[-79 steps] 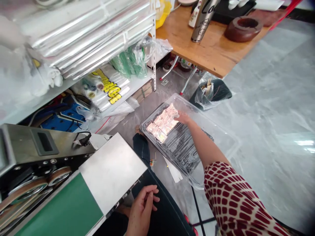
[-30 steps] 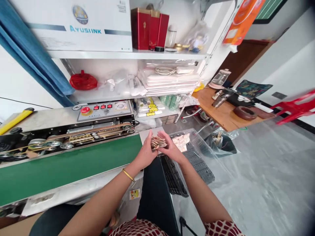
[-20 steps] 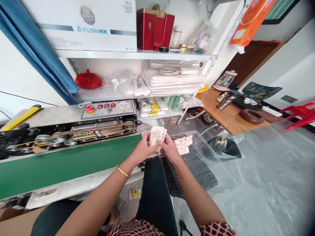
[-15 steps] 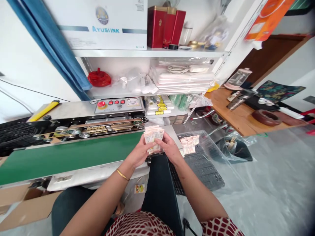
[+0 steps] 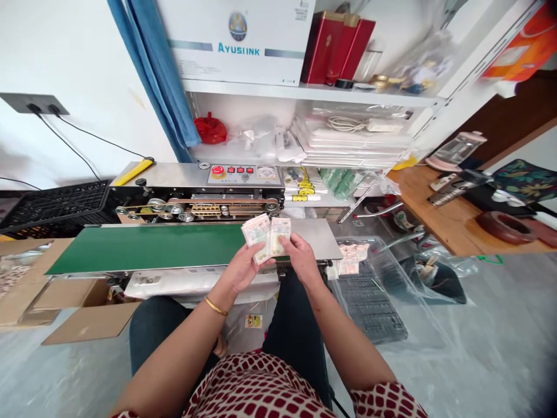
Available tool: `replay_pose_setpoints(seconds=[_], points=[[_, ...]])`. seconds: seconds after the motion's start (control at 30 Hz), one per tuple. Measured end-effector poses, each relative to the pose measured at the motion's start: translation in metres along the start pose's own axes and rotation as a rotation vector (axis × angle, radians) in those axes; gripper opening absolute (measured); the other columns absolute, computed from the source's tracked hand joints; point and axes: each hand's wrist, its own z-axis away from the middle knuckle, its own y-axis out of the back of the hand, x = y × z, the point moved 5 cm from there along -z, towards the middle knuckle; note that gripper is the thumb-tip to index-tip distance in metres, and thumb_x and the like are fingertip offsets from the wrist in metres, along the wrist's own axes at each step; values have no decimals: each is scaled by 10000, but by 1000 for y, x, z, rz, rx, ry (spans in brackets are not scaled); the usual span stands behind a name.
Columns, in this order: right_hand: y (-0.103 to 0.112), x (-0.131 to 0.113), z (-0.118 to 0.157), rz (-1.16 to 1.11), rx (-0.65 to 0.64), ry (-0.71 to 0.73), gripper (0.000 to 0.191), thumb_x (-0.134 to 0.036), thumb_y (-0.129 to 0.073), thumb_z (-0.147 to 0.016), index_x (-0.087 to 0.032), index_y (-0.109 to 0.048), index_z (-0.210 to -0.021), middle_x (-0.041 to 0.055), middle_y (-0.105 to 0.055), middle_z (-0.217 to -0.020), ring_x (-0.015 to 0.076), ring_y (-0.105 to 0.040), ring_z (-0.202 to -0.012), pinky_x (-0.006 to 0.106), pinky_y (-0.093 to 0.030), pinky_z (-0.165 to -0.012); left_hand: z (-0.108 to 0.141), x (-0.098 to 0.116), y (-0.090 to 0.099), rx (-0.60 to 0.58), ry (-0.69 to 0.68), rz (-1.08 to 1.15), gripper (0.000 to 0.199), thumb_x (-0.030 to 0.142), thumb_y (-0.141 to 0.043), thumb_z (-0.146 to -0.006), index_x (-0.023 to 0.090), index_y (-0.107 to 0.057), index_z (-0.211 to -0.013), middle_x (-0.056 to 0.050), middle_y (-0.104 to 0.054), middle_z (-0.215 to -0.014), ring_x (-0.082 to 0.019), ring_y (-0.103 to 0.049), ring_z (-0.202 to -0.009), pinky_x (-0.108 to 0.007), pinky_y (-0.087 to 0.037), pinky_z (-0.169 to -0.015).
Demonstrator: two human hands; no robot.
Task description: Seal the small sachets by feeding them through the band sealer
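Note:
My left hand (image 5: 241, 268) is closed on a small stack of printed packets (image 5: 256, 229), tilted to the left. Beside it, my right hand (image 5: 301, 255) grips another printed packet (image 5: 281, 228) with the thumb on its face. The two lots touch near their lower edges, above the right end of the green conveyor belt (image 5: 169, 248) and its metal end plate (image 5: 319, 238). More packets (image 5: 351, 258) lie in the clear plastic bin (image 5: 420, 325) to the right of my right hand.
Behind the belt stands the sealing machine with its control panel (image 5: 243, 173). An open cardboard box (image 5: 91, 331) and black crate (image 5: 56, 206) are at the left. A wooden table (image 5: 409, 191) juts in at the right, over a waste bin (image 5: 448, 284).
The single bunch of packets has been parted into two lots, one in each hand, fanned slightly apart. The view has turned to the left, showing more of the crate and cardboard box.

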Motion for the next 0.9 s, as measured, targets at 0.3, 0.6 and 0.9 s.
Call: replay_pose_setpoints(seconds=[0.3,0.6,0.9], points=[[38,38,-68,63,234,-143,303,-484,-592,-793,-204,-579,-909,-49,-544,-548,89,-356,-373,230,-255,-368,25,10,27,-15,-23,-25,508,311,-659,-881,183,-531,-1355,-144,-625,-1332,-336,-671,-1130,-299,-620,-623],[21,-6,-55,551,259,88,439,-544,-492,-897,-186,-591,-1130,115,-680,-1073,247,-645,-925,416,-495,-874,16,8,21,-52,-38,55,570,180,-686,-837,189,-527,-1384,-139,-635,-1324,-282,-618,-1186,-318,-565,-826],[-33,1,-9,28,-353,-40,382,-466,-649,-862,-236,-651,-1167,23,-701,-1160,211,-640,-1069,343,-499,-951,1,2,16,-45,-58,-46,480,203,-746,-809,201,-623,-1273,-79,-692,-1185,-194,-654,-992,-275,-570,-757]])
